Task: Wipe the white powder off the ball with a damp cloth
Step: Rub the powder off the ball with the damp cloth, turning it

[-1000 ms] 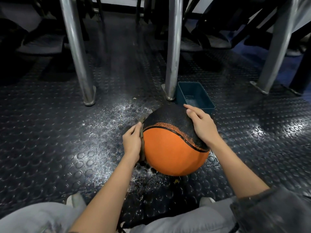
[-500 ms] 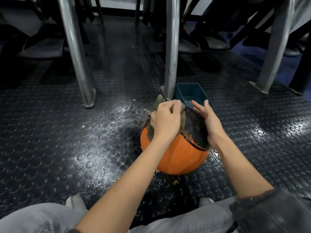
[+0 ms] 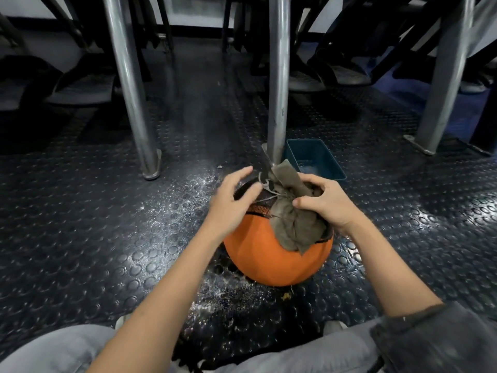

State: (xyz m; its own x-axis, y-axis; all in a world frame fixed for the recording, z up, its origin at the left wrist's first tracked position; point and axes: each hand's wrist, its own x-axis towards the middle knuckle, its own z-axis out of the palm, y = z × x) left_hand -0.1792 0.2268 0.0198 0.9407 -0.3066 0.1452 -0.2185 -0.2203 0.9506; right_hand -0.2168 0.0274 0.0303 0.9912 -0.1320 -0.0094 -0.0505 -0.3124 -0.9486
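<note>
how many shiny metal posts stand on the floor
3. The left post stands left of the ball, the middle post just behind it, the right post far right. Dark frames behind may hide more.

The ball [image 3: 263, 254] is bright orange over its lower part. Its top is a black panel, bordered by a thin black seam and flecked with orange along that border. The cloth [image 3: 293, 227] lying over the ball's top is a drab olive-brown, with pale loose threads at its far edge. Just behind the ball, the tub [image 3: 329, 157] is dark teal. The floor [image 3: 80, 251] around the ball is black rubber, patterned all over with raised round studs that catch grey glints. White powder [image 3: 200, 188] speckles the floor left of the ball and on its near side. The posts [image 3: 129, 90] behind the ball are silver-grey. On the ball's near side, the trousers [image 3: 53, 351] are light grey, and a garment [image 3: 435, 343] to the near right of the ball is dark charcoal.
</note>
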